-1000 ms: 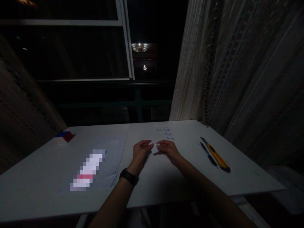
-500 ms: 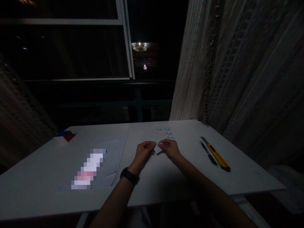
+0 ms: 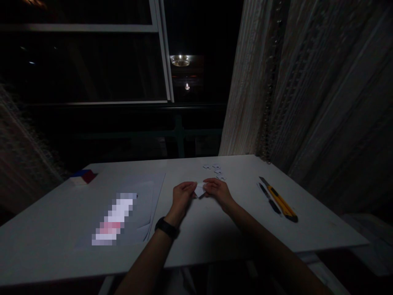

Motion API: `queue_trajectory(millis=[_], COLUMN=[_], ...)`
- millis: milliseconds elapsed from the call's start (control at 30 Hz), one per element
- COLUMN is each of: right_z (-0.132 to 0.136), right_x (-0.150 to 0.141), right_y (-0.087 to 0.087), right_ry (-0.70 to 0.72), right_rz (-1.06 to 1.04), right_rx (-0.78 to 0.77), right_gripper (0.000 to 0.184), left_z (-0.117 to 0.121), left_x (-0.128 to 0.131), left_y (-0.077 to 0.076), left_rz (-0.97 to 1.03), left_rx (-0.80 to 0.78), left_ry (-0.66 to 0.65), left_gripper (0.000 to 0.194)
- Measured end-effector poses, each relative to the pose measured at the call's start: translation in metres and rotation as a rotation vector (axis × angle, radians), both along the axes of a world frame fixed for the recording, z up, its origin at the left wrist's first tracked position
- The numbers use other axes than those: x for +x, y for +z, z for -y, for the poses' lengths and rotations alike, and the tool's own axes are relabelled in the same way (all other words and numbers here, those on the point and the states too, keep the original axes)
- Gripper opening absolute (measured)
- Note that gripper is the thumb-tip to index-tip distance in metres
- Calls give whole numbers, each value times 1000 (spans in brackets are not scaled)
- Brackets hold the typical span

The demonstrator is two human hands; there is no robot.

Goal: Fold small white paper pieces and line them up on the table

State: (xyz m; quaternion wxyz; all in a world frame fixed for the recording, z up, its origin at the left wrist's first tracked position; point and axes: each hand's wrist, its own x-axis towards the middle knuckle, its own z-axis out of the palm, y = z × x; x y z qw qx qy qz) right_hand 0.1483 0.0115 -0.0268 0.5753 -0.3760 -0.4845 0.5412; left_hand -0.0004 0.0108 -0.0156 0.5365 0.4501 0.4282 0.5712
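Between my two hands is a small piece of white paper (image 3: 200, 190), pinched from both sides over the middle of the table. My left hand (image 3: 184, 196), with a dark band on its wrist, grips the paper's left edge. On the opposite side my right hand (image 3: 219, 191) has its fingers closed on the right edge. A crease or edge line shows across the paper, but the fingertips hide its sides. Just beyond my hands lie several small white paper pieces (image 3: 217, 172) with dark marks.
A yellow utility knife (image 3: 282, 203) and a dark pen-like tool (image 3: 270, 199) lie at the right of the white table (image 3: 196, 250). White sheets (image 3: 144, 205) and a bright, pixelated rectangle (image 3: 115, 217) are at left, with a coloured cube (image 3: 82, 177) behind. A curtain (image 3: 242, 102) hangs at right.
My hands have moved slightly apart, the left one shifting a little left. More of the paper's face shows between them, and it is still held by both.
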Motion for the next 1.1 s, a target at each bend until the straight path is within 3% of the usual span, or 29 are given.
queue_trajectory(millis=[67, 233, 467, 667, 833, 1100], right_z=[-1, -3, 0, 1, 1, -7], right_x=[0, 4, 4, 10, 15, 11], right_y=[-1, 0, 5, 7, 5, -3], right_ry=[-11, -74, 10, 114, 251, 50], right_rz=[8, -1, 37, 83, 266, 319], right_rx=[7, 28, 62, 108, 293, 374], right_gripper=[34, 34, 37, 41, 39, 20], left_z=[1, 7, 11, 7, 3, 1], left_x=[0, 0, -3, -5, -6, -6], left_y=[1, 4, 7, 5, 5, 3], left_rz=[10, 45, 56, 154, 289, 261], left_rx=[-31, -127, -159, -150, -167, -180], left_ry=[-30, -243, -475, -373, -317, -338], left_gripper=[30, 33, 24, 23, 13, 30])
